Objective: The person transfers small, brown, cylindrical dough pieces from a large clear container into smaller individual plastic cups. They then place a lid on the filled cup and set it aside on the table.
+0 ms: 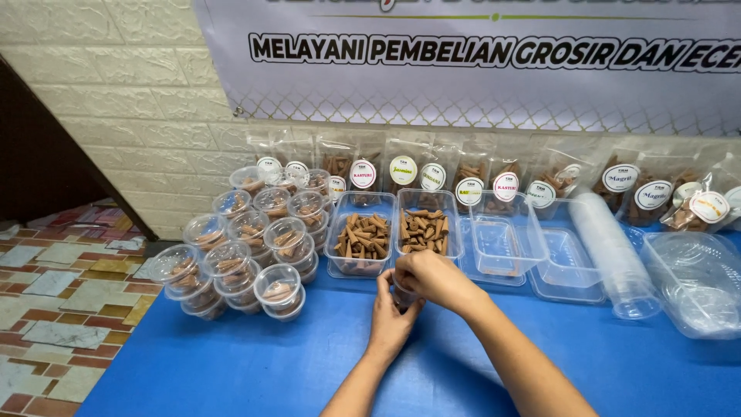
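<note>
My left hand (390,318) wraps around a small clear plastic cup (402,296) resting on the blue table (255,363), and my right hand (433,278) covers its top with fingers curled over it. The cup is mostly hidden between the hands; brown pieces show inside. Just beyond the hands stand two clear rectangular tubs of brown cone-shaped sticks, the left tub (360,235) and the right tub (424,225).
A pile of lidded round cups (245,251) with brown cones sits at left. Empty clear tubs (503,245), a lying stack of cups (611,255) and lids (698,286) are at right. Labelled bags (432,177) lean on the wall under a banner. Tiled floor lies left.
</note>
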